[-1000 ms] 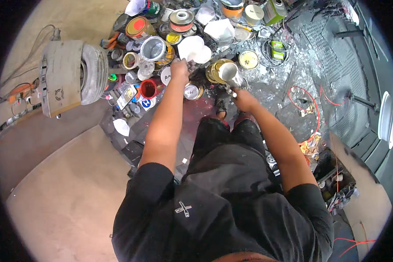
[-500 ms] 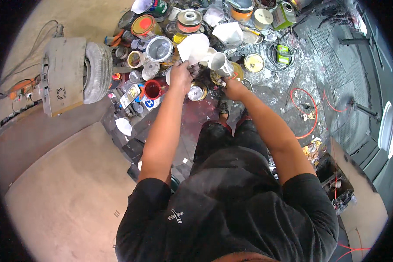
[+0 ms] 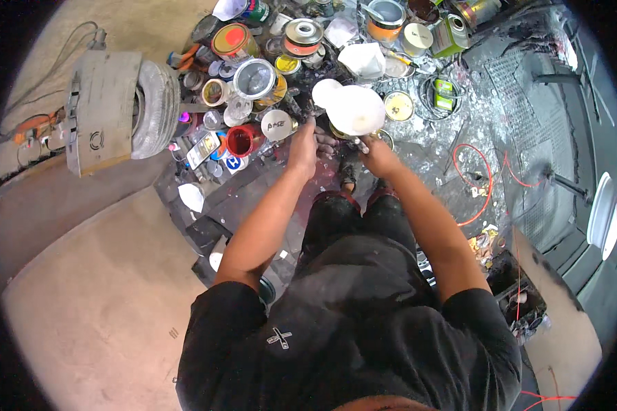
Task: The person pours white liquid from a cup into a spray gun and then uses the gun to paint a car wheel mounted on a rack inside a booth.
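Observation:
A wide white cone, which looks like a paper paint strainer (image 3: 355, 111), sits in front of my right hand (image 3: 378, 156). That hand is closed at its near edge, round a pale grey cup that the cone now mostly hides; a small silvery part shows by the fingers. A smaller round white piece (image 3: 325, 92) adjoins the cone's left side. My left hand (image 3: 310, 147) is just left of the cone, holding nothing, its fingers apart. Close to its left stands a can with a pale lid (image 3: 277, 125). Beyond that is an open can of grey paint (image 3: 255, 79).
Paint cans crowd the far side, among them a red-topped can (image 3: 232, 40) and an orange one (image 3: 385, 24). A red tub (image 3: 241, 140) and a phone (image 3: 203, 151) lie left. A tyre (image 3: 154, 113) stands far left; a red hose (image 3: 488, 181) curls at right.
The white cone has moved right, from my left hand onto the cup at my right hand. My left hand has let go and drawn nearer to me, uncovering the pale-lidded can.

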`<state>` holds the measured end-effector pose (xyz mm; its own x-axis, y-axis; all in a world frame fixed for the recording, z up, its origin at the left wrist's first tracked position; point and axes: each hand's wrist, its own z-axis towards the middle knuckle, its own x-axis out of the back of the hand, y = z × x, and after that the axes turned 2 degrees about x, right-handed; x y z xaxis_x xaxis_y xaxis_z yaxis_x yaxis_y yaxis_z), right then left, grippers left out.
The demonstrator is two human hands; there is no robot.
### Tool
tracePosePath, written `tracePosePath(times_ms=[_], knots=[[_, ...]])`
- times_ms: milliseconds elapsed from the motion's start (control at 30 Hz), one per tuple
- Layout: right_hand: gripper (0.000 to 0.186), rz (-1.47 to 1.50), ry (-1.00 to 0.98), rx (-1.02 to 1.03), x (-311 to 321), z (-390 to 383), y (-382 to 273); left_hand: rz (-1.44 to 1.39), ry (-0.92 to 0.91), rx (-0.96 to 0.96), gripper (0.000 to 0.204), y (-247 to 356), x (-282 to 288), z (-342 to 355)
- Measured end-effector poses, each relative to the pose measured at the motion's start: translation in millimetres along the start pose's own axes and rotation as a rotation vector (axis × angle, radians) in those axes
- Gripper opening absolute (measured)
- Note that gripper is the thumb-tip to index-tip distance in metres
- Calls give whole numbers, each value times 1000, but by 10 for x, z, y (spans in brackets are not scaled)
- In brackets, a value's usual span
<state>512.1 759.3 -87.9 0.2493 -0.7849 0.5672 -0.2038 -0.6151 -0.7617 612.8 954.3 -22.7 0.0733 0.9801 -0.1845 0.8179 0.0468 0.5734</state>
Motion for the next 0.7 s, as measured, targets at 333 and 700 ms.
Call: tracePosePath(times_ms=[333,700], knots=[[49,-24,-10,-321,270,-935,213,509,483,-758,115,-574,-452,1139],[47,-6,-9,-287,270,-1382,382,510,516,-886,97,-543,-301,1615]])
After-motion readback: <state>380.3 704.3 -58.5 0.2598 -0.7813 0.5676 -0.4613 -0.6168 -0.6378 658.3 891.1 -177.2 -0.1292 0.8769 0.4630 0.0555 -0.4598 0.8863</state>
